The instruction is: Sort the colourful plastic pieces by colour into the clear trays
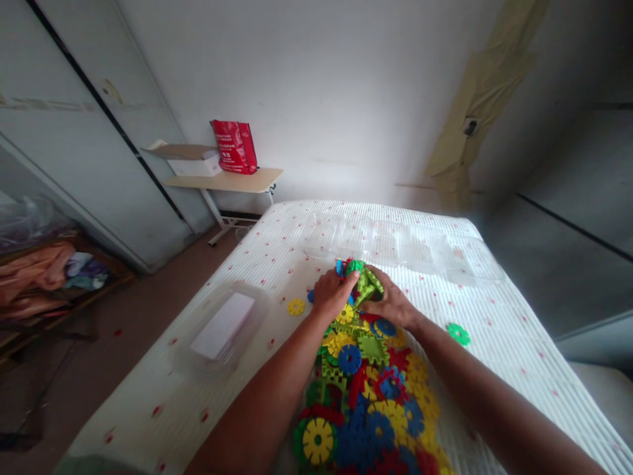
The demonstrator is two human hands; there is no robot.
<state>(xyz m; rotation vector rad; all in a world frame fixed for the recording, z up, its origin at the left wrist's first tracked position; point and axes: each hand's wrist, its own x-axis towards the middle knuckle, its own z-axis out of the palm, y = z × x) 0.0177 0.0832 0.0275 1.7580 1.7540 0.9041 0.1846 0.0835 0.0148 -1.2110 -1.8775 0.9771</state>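
Note:
At the far end of a long pile of plastic building pieces (380, 422), my two hands are close together. My left hand (332, 294) is closed, its thumb against a dark green toothed piece (355, 266); its other fingers are partly hidden. Curved round some lime-green toothed pieces (368, 285) is my right hand (393, 302), thumb and fingers on either side of them. Under and in front of the hands lie red, blue, yellow and green notched discs and square pieces. A yellow disc (295, 307) lies apart to the left, a green disc (457, 334) to the right.
A row of clear plastic containers (386, 241) stands across the far part of the white bed (277, 264). To the left is a clear box (222, 330) with white paper-like sheets. Against the wall, a small table (247, 181) carries a red bag (235, 146) and a white box (195, 165).

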